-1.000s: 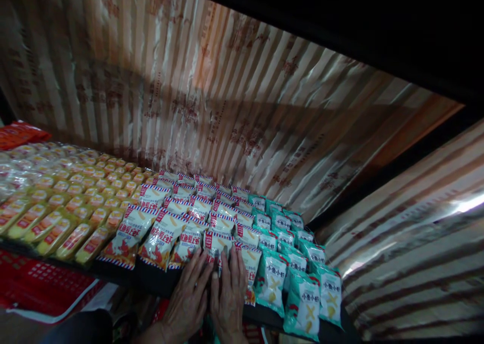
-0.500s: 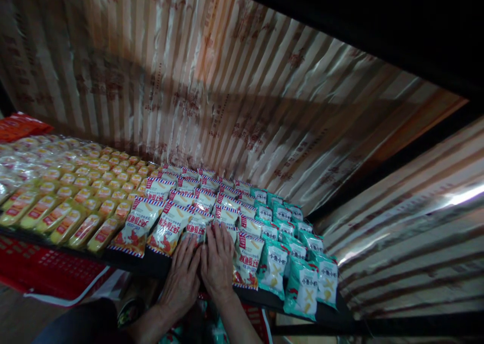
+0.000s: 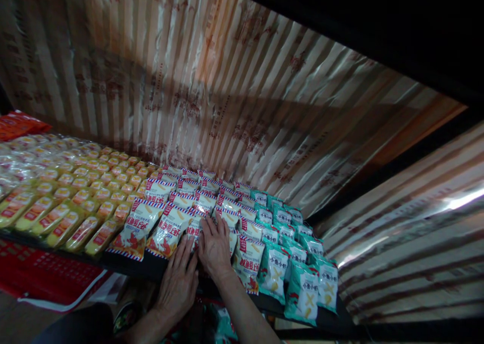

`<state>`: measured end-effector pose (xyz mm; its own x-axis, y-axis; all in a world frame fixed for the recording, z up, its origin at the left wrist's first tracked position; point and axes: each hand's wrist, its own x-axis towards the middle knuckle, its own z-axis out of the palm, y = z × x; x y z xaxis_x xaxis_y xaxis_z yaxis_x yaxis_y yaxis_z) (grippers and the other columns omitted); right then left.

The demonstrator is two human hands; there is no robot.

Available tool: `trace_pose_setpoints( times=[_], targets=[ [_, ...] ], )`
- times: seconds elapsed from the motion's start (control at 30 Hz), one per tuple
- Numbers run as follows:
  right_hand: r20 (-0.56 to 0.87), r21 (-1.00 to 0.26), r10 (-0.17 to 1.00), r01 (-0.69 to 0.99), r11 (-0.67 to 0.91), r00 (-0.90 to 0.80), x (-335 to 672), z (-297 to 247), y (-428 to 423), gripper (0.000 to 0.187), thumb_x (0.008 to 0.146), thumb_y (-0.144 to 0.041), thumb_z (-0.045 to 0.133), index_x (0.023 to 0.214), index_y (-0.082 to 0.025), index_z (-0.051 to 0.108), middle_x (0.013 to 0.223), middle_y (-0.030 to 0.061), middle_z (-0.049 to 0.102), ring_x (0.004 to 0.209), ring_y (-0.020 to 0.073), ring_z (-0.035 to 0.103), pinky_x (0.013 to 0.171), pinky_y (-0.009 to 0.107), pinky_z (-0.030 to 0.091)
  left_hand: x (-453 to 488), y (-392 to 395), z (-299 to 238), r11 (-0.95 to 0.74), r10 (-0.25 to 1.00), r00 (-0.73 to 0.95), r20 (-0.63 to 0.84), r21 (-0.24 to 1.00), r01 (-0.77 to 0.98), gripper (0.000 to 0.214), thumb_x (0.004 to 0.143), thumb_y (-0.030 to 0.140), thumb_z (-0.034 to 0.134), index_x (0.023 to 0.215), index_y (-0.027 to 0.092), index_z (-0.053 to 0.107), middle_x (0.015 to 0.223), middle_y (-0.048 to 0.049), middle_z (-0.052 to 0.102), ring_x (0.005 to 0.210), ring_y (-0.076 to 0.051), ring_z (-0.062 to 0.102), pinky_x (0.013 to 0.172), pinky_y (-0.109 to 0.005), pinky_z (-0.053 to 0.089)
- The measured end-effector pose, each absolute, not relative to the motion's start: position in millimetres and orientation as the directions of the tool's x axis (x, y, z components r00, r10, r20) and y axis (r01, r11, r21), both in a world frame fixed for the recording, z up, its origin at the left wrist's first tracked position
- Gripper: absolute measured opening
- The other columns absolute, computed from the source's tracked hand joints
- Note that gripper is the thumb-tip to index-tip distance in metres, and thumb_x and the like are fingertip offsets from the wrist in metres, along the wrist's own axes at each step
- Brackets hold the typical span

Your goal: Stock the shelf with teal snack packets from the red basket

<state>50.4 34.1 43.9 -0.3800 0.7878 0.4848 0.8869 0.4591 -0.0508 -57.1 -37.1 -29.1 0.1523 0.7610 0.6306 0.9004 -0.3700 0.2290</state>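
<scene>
My left hand (image 3: pixel 178 278) lies at the front of the shelf, its fingers stretched out against the lower part of a white snack bag (image 3: pixel 193 229). Beside it, my right hand (image 3: pixel 215 243) rests flat over the same area, fingertips on the bags, and hides part of that bag. Neither hand visibly grips anything. White bags with striped edges and red lettering stand in rows around them, such as the front snack bag (image 3: pixel 168 229) to the left and another snack bag (image 3: pixel 248 261) to the right.
Teal snack bags (image 3: pixel 274 271) fill the shelf's right end. Yellow-wrapped snack packs (image 3: pixel 64 225) cover its left side, with an orange package (image 3: pixel 22 125) behind. A red basket (image 3: pixel 49 273) sits below the shelf. Corrugated wrapped panels (image 3: pixel 196 82) form the back wall.
My right hand has shifted slightly up and left over the bags. My left hand has slid a little down and left, and the two hands have moved slightly apart.
</scene>
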Motion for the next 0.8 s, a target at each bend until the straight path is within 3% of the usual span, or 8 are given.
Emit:
trace_pose_setpoints(
  times=[0.5,0.8],
  targets=[
    [0.471,-0.022,0.798,0.899,0.437,-0.376,51.1,36.4,42.9,0.042,0.09,-0.023,0.044,0.129,-0.011,0.053,0.133,0.0125,0.055,0.14,0.0277,0.023,0.11,0.05,0.024,-60.2,-36.9,-35.2,-0.405,0.766,0.168,0.62,0.263,0.876,0.045,0.081,0.01,0.043,0.125,0.011,0.054,0.15,-0.0127,0.033,0.142,-0.031,0.017,0.105,-0.048,0.04],
    [0.518,-0.007,0.761,0.888,0.46,-0.39,53.9,32.9,47.1,0.041,0.092,-0.027,0.044,0.127,-0.01,0.054,0.136,0.0115,0.052,0.137,0.0275,0.029,0.111,0.048,0.024,-60.5,-36.0,-41.4,-0.4,0.755,0.159,0.637,0.255,0.88,0.041,0.08,0.01,0.044,0.118,0.01,0.057,0.145,-0.0145,0.04,0.142,-0.032,0.018,0.103,-0.048,0.042]
  ],
)
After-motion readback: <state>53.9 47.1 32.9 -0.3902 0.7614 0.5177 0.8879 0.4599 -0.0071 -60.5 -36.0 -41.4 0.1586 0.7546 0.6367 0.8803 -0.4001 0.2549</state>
